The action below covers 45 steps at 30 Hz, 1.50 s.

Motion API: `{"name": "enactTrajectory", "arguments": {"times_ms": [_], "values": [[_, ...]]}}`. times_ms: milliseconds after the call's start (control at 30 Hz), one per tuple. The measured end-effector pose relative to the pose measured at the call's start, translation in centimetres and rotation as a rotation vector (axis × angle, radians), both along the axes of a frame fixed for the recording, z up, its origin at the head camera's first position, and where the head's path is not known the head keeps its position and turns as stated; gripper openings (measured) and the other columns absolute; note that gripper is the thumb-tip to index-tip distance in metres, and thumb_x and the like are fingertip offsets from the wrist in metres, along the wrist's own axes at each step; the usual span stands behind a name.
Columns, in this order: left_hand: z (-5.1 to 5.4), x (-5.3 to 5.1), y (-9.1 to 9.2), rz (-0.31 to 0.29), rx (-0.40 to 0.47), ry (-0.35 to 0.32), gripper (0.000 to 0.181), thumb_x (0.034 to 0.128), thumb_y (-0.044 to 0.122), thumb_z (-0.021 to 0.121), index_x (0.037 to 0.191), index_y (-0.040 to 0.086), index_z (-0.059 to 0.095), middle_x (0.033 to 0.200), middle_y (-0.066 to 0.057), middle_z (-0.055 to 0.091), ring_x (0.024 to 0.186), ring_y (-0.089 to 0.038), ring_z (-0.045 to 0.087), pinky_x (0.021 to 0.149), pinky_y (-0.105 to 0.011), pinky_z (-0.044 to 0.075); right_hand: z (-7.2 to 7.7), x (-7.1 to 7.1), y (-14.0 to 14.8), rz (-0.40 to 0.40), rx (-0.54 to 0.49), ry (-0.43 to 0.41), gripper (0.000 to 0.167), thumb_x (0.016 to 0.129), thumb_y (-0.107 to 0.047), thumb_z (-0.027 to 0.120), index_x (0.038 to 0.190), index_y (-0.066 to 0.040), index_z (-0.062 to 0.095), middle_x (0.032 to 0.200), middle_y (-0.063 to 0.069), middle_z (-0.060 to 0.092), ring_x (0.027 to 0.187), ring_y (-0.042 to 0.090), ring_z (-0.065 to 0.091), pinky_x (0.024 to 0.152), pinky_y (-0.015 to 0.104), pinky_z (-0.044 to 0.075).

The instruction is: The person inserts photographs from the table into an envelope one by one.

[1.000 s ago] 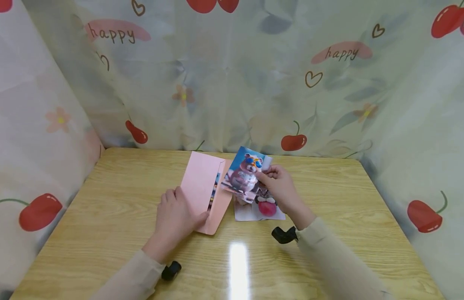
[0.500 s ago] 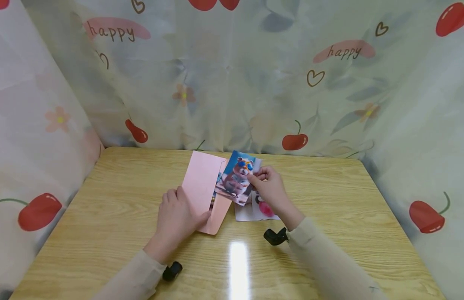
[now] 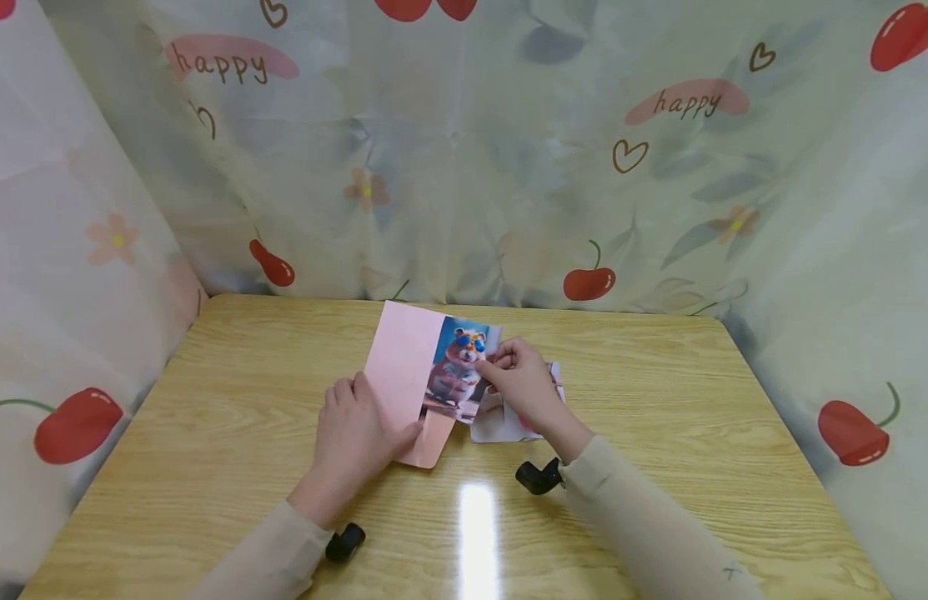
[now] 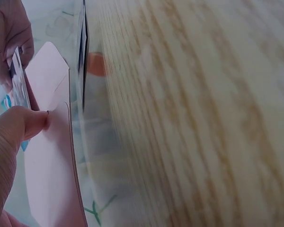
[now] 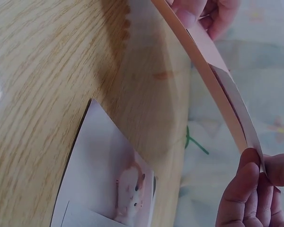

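My left hand (image 3: 354,433) grips a pink envelope (image 3: 403,350) by its lower part, thumb at the mouth on the right side. The wrist views show the envelope held up off the table. My right hand (image 3: 531,387) pinches a picture card (image 3: 454,375) by its right edge, thumb on top. On the card is a hamster in sunglasses. Its left edge lies at the envelope's mouth, between the front and the flap (image 5: 227,123), and seems partly tucked in. Below the right hand, more picture cards (image 3: 497,427) lie on the table, partly hidden by hand and card.
The wooden table (image 3: 231,467) shows a bright light reflection near its front. A patterned curtain (image 3: 448,167) with cherries and flowers encloses the back and sides. A black wrist device (image 3: 539,477) sticks out beside the right sleeve, another (image 3: 345,543) beside the left.
My right hand has moved left and slightly down with the hamster card, bringing it from above the flap to the envelope's mouth. The left hand and envelope have barely moved.
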<state>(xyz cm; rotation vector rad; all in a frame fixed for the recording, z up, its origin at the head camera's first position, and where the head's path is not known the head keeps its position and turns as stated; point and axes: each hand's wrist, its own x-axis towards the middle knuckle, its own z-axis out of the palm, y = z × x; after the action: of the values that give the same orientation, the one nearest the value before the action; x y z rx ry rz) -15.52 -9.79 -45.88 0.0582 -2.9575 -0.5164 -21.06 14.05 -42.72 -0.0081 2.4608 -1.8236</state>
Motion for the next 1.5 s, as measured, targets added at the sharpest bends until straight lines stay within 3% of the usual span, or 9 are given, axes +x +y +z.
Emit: {"name": "enactTrajectory", "arguments": {"times_ms": [167, 367, 567, 967, 1200, 1500], "values": [[0.2, 0.1, -0.1, 0.0, 0.005, -0.015, 0.112, 0.0642, 0.072, 0.071, 0.13, -0.012, 0.037, 0.117, -0.029, 0.045, 0.104, -0.039, 0.044, 0.085, -0.051, 0.043, 0.0, 0.1, -0.1, 0.018, -0.064, -0.046, 0.028, 0.087, -0.02, 0.074, 0.098, -0.005, 0.054, 0.087, 0.011, 0.056, 0.078, 0.043, 0.062, 0.071, 0.055, 0.052], [0.1, 0.0, -0.2, -0.006, 0.015, 0.002, 0.111, 0.0645, 0.071, 0.072, 0.129, -0.012, 0.037, 0.116, -0.029, 0.044, 0.103, -0.04, 0.044, 0.085, -0.051, 0.043, -0.1, 0.1, -0.2, 0.037, -0.14, -0.096, 0.029, 0.086, -0.015, 0.074, 0.1, -0.003, 0.052, 0.087, 0.011, 0.053, 0.071, 0.04, 0.062, 0.07, 0.058, 0.051], [-0.2, 0.0, -0.4, -0.016, 0.031, 0.057, 0.108, 0.0632, 0.07, 0.073, 0.125, -0.013, 0.04, 0.111, -0.029, 0.045, 0.1, -0.04, 0.045, 0.081, -0.051, 0.044, -0.5, 0.0, 0.0, 0.056, -0.087, -0.085, 0.033, 0.084, -0.017, 0.076, 0.101, -0.001, 0.053, 0.086, 0.011, 0.054, 0.067, 0.035, 0.061, 0.062, 0.046, 0.054], [0.1, 0.0, 0.0, -0.016, 0.013, 0.023, 0.112, 0.0628, 0.074, 0.071, 0.127, -0.012, 0.039, 0.113, -0.029, 0.045, 0.101, -0.039, 0.044, 0.082, -0.05, 0.043, 0.2, 0.6, -0.9, 0.077, -0.09, -0.068, 0.027, 0.088, -0.02, 0.072, 0.104, -0.005, 0.055, 0.091, 0.014, 0.058, 0.079, 0.047, 0.063, 0.071, 0.054, 0.053], [-0.1, -0.1, -0.1, -0.01, 0.001, 0.033, 0.111, 0.062, 0.073, 0.072, 0.126, -0.012, 0.039, 0.112, -0.028, 0.045, 0.099, -0.039, 0.045, 0.08, -0.05, 0.043, 0.9, 0.8, -1.4, 0.112, -0.052, -0.03, 0.024, 0.092, -0.022, 0.066, 0.108, -0.006, 0.058, 0.089, 0.011, 0.068, 0.08, 0.039, 0.067, 0.071, 0.052, 0.054], [-0.2, 0.1, 0.1, -0.029, 0.022, 0.057, 0.105, 0.0619, 0.07, 0.072, 0.121, -0.012, 0.042, 0.107, -0.027, 0.045, 0.096, -0.038, 0.045, 0.077, -0.049, 0.044, -0.5, 0.1, -1.7, 0.036, -0.012, -0.086, 0.025, 0.088, -0.013, 0.068, 0.107, -0.001, 0.056, 0.077, 0.013, 0.069, 0.074, 0.038, 0.069, 0.067, 0.049, 0.055]]}}
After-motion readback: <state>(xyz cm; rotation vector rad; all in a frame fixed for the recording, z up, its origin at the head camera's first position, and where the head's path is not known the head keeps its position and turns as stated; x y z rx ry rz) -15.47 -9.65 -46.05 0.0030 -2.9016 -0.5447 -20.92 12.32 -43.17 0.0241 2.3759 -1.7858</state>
